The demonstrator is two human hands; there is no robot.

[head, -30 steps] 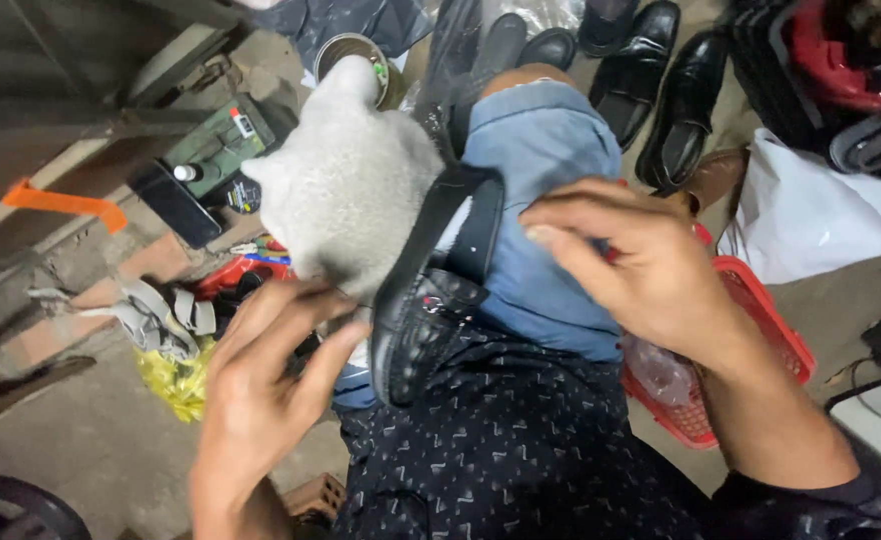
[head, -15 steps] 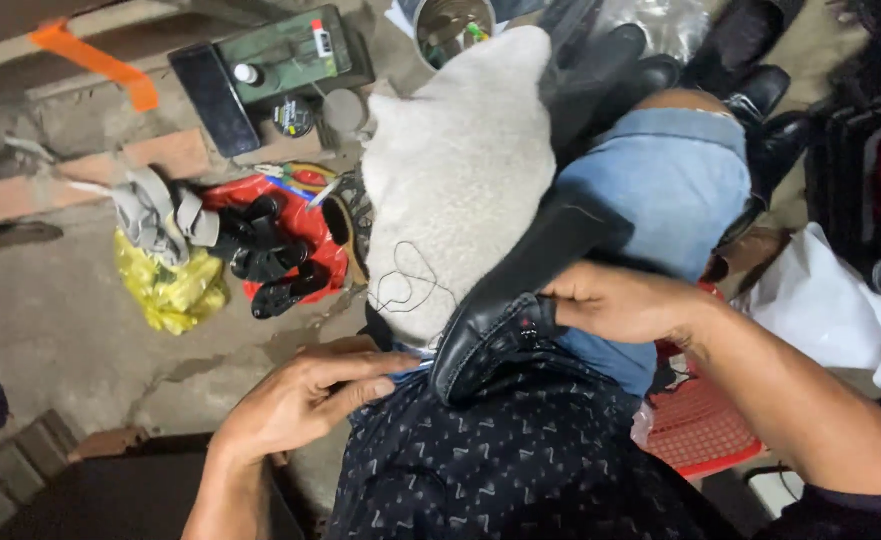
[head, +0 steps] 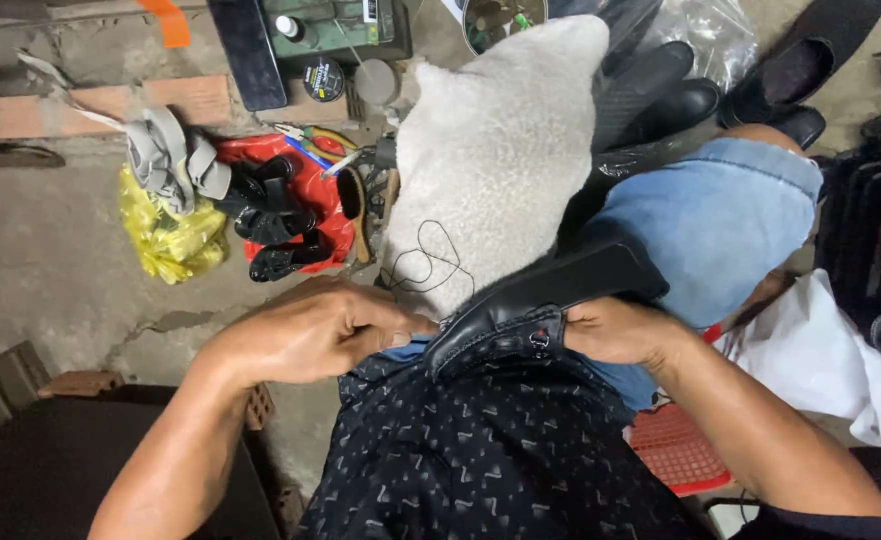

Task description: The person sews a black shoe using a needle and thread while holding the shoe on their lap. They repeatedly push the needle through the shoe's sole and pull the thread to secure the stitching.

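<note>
Left hand (head: 321, 330) clenched, fingertips pinched beside the toe of a glossy black leather loafer (head: 536, 305) (thin black thread loops just above). Loafer lies across the lap, against a cream fleece cloth (head: 496, 150). Right hand (head: 616, 330) grips its side.

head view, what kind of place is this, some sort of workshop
Most likely a small shoe-repair spot on bare concrete. The left hand and right hand hold a black loafer over the lap, more black shoes stand nearby, and pliers lie on the floor.
</note>
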